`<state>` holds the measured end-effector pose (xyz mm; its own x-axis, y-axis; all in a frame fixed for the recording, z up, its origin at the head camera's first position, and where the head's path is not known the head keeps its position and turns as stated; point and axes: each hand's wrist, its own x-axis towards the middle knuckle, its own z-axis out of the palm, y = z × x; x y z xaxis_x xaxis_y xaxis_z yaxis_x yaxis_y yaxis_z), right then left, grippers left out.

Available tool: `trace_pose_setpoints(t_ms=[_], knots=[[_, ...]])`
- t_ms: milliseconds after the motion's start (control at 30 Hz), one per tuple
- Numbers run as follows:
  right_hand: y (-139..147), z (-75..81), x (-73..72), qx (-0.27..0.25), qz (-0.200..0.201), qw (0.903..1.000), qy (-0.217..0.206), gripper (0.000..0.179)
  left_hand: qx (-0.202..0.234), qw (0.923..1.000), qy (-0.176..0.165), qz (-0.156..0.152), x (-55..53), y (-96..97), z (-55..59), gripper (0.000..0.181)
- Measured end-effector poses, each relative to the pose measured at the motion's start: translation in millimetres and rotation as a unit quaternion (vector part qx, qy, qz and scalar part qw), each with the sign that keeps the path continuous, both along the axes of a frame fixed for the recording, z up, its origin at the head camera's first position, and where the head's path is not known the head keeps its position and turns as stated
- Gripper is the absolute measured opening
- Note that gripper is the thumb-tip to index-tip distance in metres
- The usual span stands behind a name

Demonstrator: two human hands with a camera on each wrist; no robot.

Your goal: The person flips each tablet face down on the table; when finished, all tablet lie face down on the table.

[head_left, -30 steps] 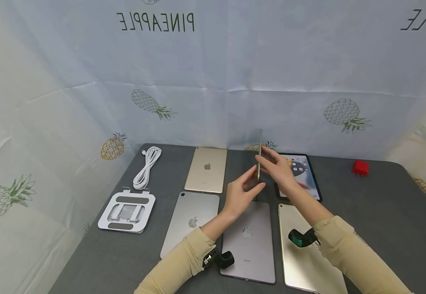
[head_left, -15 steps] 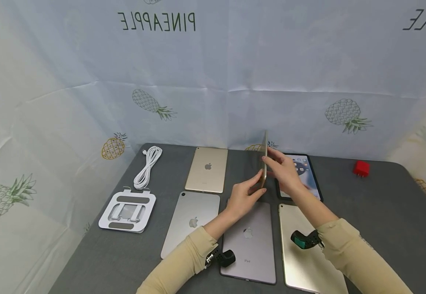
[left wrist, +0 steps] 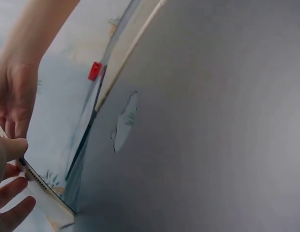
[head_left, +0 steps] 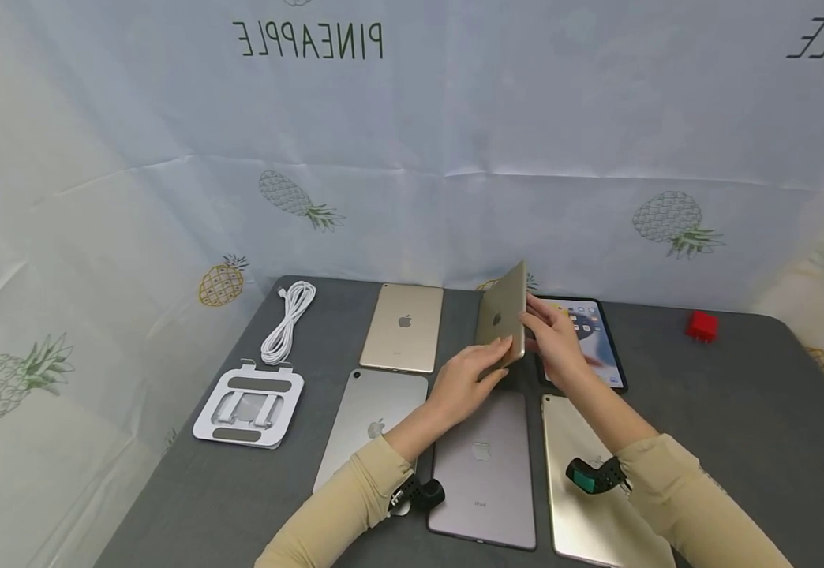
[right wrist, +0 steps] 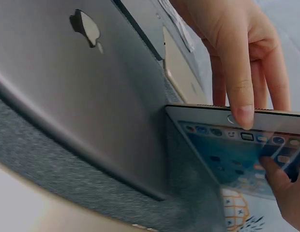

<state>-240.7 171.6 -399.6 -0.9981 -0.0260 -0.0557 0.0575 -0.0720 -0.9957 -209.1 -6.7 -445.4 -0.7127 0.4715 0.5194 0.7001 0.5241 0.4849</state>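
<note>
Both hands hold a gold tablet [head_left: 503, 312] raised on edge over the back of the table, its back turned left and tilted. My left hand [head_left: 463, 383] pinches the lower edge; in the right wrist view its thumb [right wrist: 241, 96] lies on the front by the home button. At the right side, my right hand [head_left: 552, 343] grips the near edge, fingers toward the lit screen [right wrist: 237, 154]. Beneath the hands lies a grey tablet [head_left: 483, 473], back up. A lit tablet [head_left: 593, 339] lies partly behind the right hand, and a larger gold tablet [head_left: 597, 505] under the right forearm.
A gold tablet [head_left: 403, 323] and a silver tablet [head_left: 358, 426] lie face down on the left. Further left are a coiled white cable [head_left: 287, 323] and a white folding stand [head_left: 249, 406]. A red charger [head_left: 702, 325] sits far right. A pineapple-print curtain [head_left: 383, 221] hangs behind.
The held tablet has turned from nearly edge-on so that its gold back now shows, tilting and shifting slightly right. Both hands keep their hold and move with it.
</note>
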Motion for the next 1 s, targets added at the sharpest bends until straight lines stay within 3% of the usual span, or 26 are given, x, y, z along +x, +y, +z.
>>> trace_pose_setpoints(t_ms=[133, 300, 500, 700, 867, 1000], knots=[[3, -9.4, -2.1, -0.038, 0.005, 0.9992, -0.007, 0.052, -0.024, 0.9997, -0.011, 0.002, -1.1, -2.2, -1.7, 0.049], [8, -22.7, -2.8, -0.055, -0.012, 0.9976, -0.040, 0.051, -0.054, 0.9970, -0.055, 0.013, -2.7, -7.9, -7.0, 0.047], [13, -33.7, -3.0, -0.042, -0.014, 0.9964, -0.073, 0.052, -0.040, 0.9913, -0.119, 0.040, -4.0, -18.8, -14.2, 0.050], [11, -41.2, -3.4, 0.009, -0.017, 0.9960, -0.087, 0.055, 0.003, 0.9865, -0.157, 0.049, -2.8, -25.9, -18.0, 0.051], [4, -45.6, -3.3, 0.085, -0.034, 0.9932, -0.071, 0.060, 0.012, 0.9852, -0.160, 0.060, -2.9, -28.3, -20.4, 0.052], [-1, -45.3, -4.5, 0.117, -0.042, 0.9902, -0.064, 0.064, 0.014, 0.9847, -0.160, 0.068, -3.4, -29.8, -21.3, 0.051]])
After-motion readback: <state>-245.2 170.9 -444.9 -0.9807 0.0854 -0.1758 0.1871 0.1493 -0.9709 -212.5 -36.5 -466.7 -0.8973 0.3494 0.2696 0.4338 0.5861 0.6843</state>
